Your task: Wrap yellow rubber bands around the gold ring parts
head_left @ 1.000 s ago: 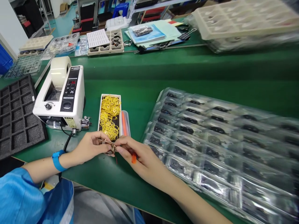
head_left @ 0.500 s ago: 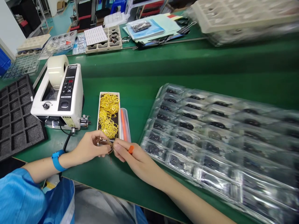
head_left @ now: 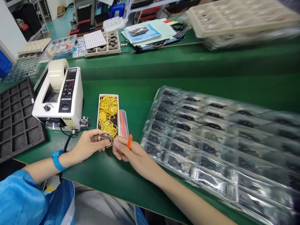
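My left hand (head_left: pixel 87 144) pinches a small round metal part (head_left: pixel 106 139) with thin wires hanging from it, just above the green table (head_left: pixel 140 90). My right hand (head_left: pixel 127 153) meets it from the right, fingers closed on the same part, with an orange finger cot (head_left: pixel 129 141) sticking up from one finger. Both hands hover at the near end of a narrow white box of yellow rubber bands (head_left: pixel 108 113). A clear tube with an orange stick (head_left: pixel 123 123) lies beside that box.
A white tape dispenser (head_left: pixel 61 97) with a tape roll stands at the left, next to a black foam tray (head_left: pixel 16 115). A large clear blister tray of small dark parts (head_left: pixel 211 137) fills the right. Trays, papers and bagged parts lie along the far edge.
The orange finger cot has risen from under my right hand to point upward. Both hands have shifted slightly left and away from me, still joined on the part.
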A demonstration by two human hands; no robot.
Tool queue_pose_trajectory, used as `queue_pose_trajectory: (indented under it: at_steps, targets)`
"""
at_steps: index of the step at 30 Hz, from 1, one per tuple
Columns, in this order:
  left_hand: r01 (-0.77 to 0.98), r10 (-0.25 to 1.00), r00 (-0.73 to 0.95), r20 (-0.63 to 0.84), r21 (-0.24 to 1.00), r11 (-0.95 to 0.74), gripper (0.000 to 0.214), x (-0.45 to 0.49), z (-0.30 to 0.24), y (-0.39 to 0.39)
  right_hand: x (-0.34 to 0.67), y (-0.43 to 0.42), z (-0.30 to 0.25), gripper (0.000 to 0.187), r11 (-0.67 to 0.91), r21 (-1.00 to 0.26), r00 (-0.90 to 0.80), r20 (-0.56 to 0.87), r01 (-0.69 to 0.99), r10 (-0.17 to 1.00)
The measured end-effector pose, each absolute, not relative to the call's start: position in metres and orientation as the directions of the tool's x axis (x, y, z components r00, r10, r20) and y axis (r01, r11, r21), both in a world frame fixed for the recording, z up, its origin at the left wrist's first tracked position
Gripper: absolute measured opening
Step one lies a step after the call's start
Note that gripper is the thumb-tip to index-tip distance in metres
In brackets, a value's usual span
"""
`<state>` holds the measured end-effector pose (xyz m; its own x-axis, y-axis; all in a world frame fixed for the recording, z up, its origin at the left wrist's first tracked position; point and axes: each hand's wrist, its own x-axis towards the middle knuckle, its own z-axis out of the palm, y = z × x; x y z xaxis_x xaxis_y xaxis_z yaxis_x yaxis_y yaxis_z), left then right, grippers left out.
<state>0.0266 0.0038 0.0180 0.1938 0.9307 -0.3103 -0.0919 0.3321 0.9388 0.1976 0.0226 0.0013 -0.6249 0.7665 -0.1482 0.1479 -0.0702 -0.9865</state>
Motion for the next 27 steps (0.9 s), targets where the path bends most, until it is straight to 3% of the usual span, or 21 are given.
queue_pose_trajectory:
  at_steps: [3, 5, 7, 9, 13, 15, 18, 20, 23, 25, 27]
  targets:
    - [0.001, 0.960, 0.160, -0.231, 0.972, 0.234, 0.029, 0.024, 0.014, 0.005, 0.197, 0.023, 0.001, 0.058, -0.244, -0.963, -0.601, -0.262, 0.113, 0.755]
    - [0.193, 0.989, 0.115, -0.090, 0.979, 0.066, 0.019, 0.022, 0.012, 0.004, 0.196, 0.022, 0.002, 0.058, -0.353, -0.932, -0.575, -0.337, 0.088, 0.746]
    - [0.426, 0.983, 0.148, 0.109, 0.890, -0.163, 0.015, 0.019, 0.008, 0.001, 0.195, 0.021, 0.003, 0.058, -0.439, -0.898, -0.568, -0.380, 0.036, 0.730]
    - [0.592, 0.934, 0.261, 0.244, 0.724, -0.354, 0.023, 0.017, 0.003, -0.002, 0.194, 0.020, 0.003, 0.056, -0.519, -0.854, -0.577, -0.405, -0.039, 0.709]
    - [0.726, 0.864, 0.443, 0.240, 0.470, -0.503, 0.035, 0.016, 0.000, -0.006, 0.193, 0.019, 0.002, 0.053, -0.644, -0.749, -0.587, -0.453, -0.158, 0.671]
    - [0.718, 0.845, 0.494, 0.205, 0.453, -0.529, 0.038, 0.017, 0.001, -0.009, 0.194, 0.019, 0.002, 0.053, -0.662, -0.730, -0.595, -0.459, -0.170, 0.659]
    - [0.657, 0.844, 0.488, 0.222, 0.542, -0.523, 0.035, 0.016, 0.006, -0.017, 0.198, 0.019, 0.001, 0.053, -0.600, -0.787, -0.591, -0.418, -0.142, 0.689]
    - [0.599, 0.897, 0.359, 0.260, 0.673, -0.434, 0.033, 0.011, 0.009, -0.026, 0.202, 0.019, 0.000, 0.052, -0.500, -0.860, -0.556, -0.368, -0.101, 0.746]
    - [0.383, 0.983, -0.082, 0.165, 0.916, -0.121, 0.037, -0.006, 0.012, -0.040, 0.208, 0.018, -0.007, 0.050, -0.299, -0.954, -0.504, -0.275, 0.034, 0.819]
    - [0.161, 0.925, -0.381, 0.013, 0.986, 0.053, 0.042, -0.021, 0.014, -0.044, 0.211, 0.017, -0.014, 0.046, -0.184, -0.973, -0.521, -0.231, 0.141, 0.821]
    - [0.008, 0.841, -0.532, -0.092, 0.994, 0.113, 0.048, -0.035, 0.015, -0.045, 0.212, 0.015, -0.018, 0.043, -0.119, -0.971, -0.560, -0.219, 0.209, 0.799]
